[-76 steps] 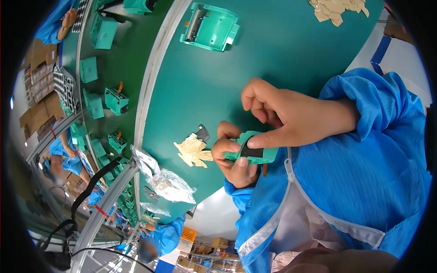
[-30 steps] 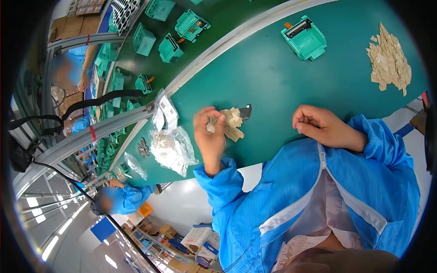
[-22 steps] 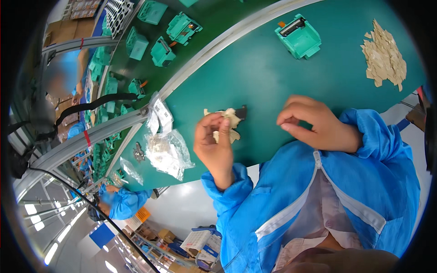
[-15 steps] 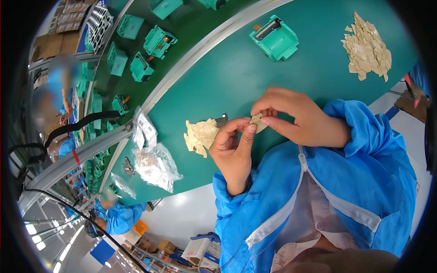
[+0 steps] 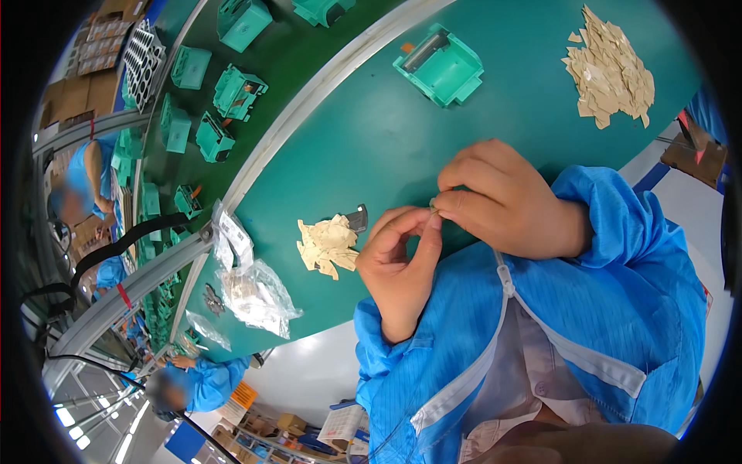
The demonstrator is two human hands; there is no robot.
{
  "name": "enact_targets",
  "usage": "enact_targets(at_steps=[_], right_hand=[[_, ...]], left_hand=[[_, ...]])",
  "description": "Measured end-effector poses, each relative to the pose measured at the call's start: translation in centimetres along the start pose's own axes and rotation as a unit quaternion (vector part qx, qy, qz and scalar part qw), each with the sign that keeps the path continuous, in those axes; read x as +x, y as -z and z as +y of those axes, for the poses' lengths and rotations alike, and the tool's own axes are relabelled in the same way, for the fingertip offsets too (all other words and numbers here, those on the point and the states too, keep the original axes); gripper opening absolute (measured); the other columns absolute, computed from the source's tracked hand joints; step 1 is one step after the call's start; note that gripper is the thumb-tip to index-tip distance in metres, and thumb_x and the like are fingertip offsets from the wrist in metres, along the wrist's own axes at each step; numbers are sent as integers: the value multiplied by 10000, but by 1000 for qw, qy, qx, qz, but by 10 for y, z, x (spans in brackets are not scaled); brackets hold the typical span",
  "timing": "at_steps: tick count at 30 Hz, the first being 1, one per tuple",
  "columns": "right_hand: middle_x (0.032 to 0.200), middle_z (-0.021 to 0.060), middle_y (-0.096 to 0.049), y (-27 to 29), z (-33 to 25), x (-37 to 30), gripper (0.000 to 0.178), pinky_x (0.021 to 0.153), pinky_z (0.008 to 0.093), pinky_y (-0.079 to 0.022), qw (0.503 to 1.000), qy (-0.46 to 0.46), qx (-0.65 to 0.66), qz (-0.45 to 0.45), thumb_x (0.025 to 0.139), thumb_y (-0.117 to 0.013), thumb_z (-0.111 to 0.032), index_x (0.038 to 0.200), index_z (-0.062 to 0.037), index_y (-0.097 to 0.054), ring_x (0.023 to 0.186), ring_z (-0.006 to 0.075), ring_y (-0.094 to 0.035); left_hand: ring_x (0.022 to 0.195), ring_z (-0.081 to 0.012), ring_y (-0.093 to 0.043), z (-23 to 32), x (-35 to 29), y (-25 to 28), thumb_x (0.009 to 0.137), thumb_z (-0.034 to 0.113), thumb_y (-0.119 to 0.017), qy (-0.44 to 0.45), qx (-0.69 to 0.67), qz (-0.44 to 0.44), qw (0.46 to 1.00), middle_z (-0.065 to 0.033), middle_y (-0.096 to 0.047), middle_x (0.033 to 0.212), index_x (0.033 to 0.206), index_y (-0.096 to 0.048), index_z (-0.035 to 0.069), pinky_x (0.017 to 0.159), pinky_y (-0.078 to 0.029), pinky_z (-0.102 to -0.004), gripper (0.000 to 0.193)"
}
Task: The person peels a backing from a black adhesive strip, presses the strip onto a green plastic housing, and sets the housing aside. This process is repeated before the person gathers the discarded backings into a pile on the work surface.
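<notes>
My left hand [image 5: 402, 263] and my right hand [image 5: 502, 203] meet fingertip to fingertip just above the near edge of the green table. Between their pinched thumbs and forefingers is a small, thin beige piece [image 5: 434, 209], seen almost edge-on and largely covered by the fingers. Left of my left hand lies a loose heap of similar cream-coloured pieces [image 5: 326, 244]. A small dark part [image 5: 359, 218] touches the far side of that heap.
A green plastic housing [image 5: 456, 71] sits at the far middle, with a larger beige heap [image 5: 610, 77] at the far right. Clear plastic bags [image 5: 259, 298] lie at the left. Beyond a metal rail [image 5: 309, 97], more green housings [image 5: 238, 93] stand near co-workers.
The beige piece has turned from showing its flat face to nearly edge-on. My fingertips have drawn closer together around it. The view has shifted slightly, moving the table's things leftward.
</notes>
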State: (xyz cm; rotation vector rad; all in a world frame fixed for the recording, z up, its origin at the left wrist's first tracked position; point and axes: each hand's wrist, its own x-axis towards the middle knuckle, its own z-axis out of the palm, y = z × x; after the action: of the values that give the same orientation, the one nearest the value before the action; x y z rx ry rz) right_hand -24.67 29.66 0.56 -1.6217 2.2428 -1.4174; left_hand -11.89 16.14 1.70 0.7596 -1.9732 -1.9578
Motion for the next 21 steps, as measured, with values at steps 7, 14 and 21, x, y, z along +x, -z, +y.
enact_targets(at_steps=[7,14,21], right_hand=[[946,81,-556,-10,7,-7,148,821,371,-457,991,73,-115,-9,725,-638,-126,825,-31,-583,865,233,-577],[885,53,-587,-12,24,-11,79,713,272,-473,808,-301,502,74,932,-503,-36,878,-17,-559,794,125,-575],[946,46,-585,-7,15,-18,62,752,259,-500,733,-333,593,15,934,-544,3,996,-6,-548,829,107,-595]], left_hand=[[703,-105,-632,6,5,-2,811,-73,-728,-65,183,-30,981,-87,-682,905,955,-710,-40,658,-507,-221,149],[825,-150,-659,-5,0,-1,915,-32,-659,78,-56,-22,995,-116,-690,978,1081,-632,-26,759,-532,-269,169],[935,-179,-660,-25,4,-17,976,30,-594,80,-217,-1,973,-123,-682,1053,1135,-584,-8,833,-531,-310,164]])
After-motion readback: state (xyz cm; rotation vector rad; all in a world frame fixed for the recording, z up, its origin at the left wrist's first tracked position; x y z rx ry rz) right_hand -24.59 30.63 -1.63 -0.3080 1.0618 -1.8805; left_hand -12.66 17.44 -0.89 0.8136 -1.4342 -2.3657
